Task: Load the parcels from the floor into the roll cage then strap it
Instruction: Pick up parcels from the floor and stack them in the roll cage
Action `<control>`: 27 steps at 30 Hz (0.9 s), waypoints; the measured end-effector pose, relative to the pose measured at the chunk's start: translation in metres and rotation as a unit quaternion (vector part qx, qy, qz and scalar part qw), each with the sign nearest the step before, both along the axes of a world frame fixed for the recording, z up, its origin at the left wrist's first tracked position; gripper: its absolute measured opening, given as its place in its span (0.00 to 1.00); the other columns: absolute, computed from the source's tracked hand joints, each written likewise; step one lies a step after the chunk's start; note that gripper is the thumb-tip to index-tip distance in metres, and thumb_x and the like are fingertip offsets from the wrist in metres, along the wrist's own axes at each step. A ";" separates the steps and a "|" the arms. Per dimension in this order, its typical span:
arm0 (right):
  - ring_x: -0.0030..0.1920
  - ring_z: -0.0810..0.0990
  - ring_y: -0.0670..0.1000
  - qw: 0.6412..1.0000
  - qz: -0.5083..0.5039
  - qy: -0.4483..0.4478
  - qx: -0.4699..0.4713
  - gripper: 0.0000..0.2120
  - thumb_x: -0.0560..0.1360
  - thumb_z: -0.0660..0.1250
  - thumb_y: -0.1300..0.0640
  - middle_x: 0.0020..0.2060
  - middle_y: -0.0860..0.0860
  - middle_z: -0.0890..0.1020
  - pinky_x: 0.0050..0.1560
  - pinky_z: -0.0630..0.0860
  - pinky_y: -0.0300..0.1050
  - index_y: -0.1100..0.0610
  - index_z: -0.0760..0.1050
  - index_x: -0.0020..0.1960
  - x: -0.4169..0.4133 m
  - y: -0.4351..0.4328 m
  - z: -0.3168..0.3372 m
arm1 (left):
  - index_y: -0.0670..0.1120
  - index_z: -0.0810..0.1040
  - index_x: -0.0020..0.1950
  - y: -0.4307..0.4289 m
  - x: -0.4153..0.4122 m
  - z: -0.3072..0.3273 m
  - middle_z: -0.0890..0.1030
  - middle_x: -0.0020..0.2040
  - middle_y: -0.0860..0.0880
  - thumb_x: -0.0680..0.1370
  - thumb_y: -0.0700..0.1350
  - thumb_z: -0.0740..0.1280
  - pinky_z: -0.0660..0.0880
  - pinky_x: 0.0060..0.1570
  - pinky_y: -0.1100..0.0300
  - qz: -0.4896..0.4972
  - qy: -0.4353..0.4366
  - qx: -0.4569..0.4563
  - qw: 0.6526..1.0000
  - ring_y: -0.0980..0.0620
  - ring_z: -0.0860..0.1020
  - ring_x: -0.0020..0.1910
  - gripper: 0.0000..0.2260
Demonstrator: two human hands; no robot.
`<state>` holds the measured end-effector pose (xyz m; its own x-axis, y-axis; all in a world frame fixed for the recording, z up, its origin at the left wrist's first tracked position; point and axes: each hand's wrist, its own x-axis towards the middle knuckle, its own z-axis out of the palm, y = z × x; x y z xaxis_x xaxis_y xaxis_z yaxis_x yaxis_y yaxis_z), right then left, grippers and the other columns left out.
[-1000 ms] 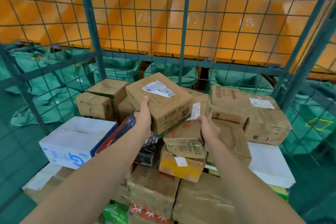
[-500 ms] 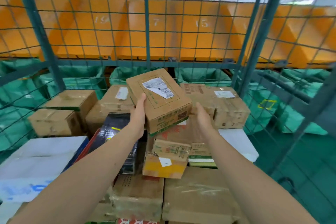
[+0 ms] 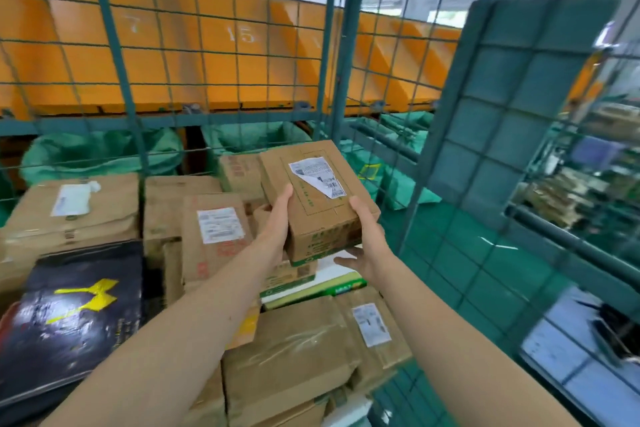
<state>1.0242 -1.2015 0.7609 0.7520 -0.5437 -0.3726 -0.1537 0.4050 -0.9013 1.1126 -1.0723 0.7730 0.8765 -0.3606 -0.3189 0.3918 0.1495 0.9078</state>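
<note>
Two hands grasp one cardboard parcel (image 3: 311, 215), held just above the stacked cartons (image 3: 214, 229) inside the green mesh roll cage (image 3: 341, 80). The left hand (image 3: 278, 218) clasps the parcel's side at its 9 o'clock, thumb lying along the edge. The right hand (image 3: 363, 236) grips at its 4 o'clock, thumb on top and fingers spread underneath. Its white shipping label (image 3: 317, 177) (barcode printed on it) faces up. A black bag (image 3: 69, 315) lies at the parcel's 8 o'clock.
</note>
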 end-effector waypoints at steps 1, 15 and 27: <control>0.63 0.76 0.61 1.000 -0.010 0.001 0.017 0.50 0.64 0.75 0.32 0.68 0.55 0.71 0.51 0.80 0.64 0.46 0.53 0.77 -0.003 -0.006 -0.005 | 0.49 0.71 0.63 -0.010 -0.001 -0.004 0.82 0.53 0.47 0.74 0.66 0.65 0.76 0.42 0.55 -0.001 0.004 -0.001 1.000 0.50 0.80 0.47 0.26; 0.56 0.77 0.60 0.995 -0.010 0.064 0.081 0.46 0.62 0.79 0.37 0.58 0.56 0.77 0.43 0.79 0.58 0.53 0.62 0.71 0.023 -0.097 -0.054 | 0.43 0.69 0.71 -0.097 0.008 -0.044 0.77 0.60 0.45 0.81 0.45 0.64 0.72 0.55 0.54 -0.003 -0.036 0.155 0.987 0.48 0.74 0.53 0.18; 0.56 0.80 0.56 0.985 0.047 0.117 0.118 0.25 0.76 0.68 0.45 0.60 0.55 0.80 0.51 0.82 0.59 0.54 0.69 0.69 0.086 -0.138 -0.143 | 0.42 0.81 0.58 -0.117 0.042 -0.098 0.81 0.57 0.46 0.78 0.34 0.65 0.76 0.60 0.52 0.001 -0.076 0.300 0.951 0.48 0.78 0.57 0.12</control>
<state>1.1103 -1.3392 0.6181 0.6727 -0.3540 -0.6497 -0.3934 0.5726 -0.7193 1.1548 -1.1898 0.6752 0.9295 -0.1515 -0.3362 0.2496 -0.4129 0.8759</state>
